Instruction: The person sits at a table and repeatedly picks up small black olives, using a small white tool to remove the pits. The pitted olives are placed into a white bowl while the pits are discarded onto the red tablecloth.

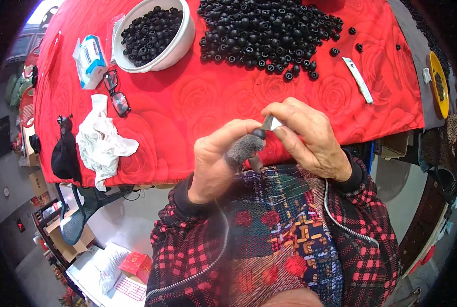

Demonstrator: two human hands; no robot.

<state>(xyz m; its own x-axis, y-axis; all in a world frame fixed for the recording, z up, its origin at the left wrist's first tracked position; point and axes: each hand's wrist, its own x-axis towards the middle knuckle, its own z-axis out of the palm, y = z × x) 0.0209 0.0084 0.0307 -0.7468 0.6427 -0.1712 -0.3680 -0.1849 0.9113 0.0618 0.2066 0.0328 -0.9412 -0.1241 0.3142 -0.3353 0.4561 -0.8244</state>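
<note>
In front of my chest, my left hand [215,156] is closed, pinching a small round black part [259,134] between thumb and fingertip. A fuzzy grey cover [244,149] wraps fingers of that hand. My right hand [307,135] is closed on a small blade [268,123] with a white wrapped end, its thumb and forefinger pressing it from both sides. The blade's tip meets or nearly meets the black part; I cannot tell which. A large heap of similar black parts [259,38] lies on the table beyond my hands.
A white basin [187,30] of black parts stands at the back left of the red tablecloth [197,97]. Nearby are a tissue pack [91,64], glasses [120,102], a white cloth [103,140] and a black cap-like item [65,156]. Rightward lies a white strip [358,81].
</note>
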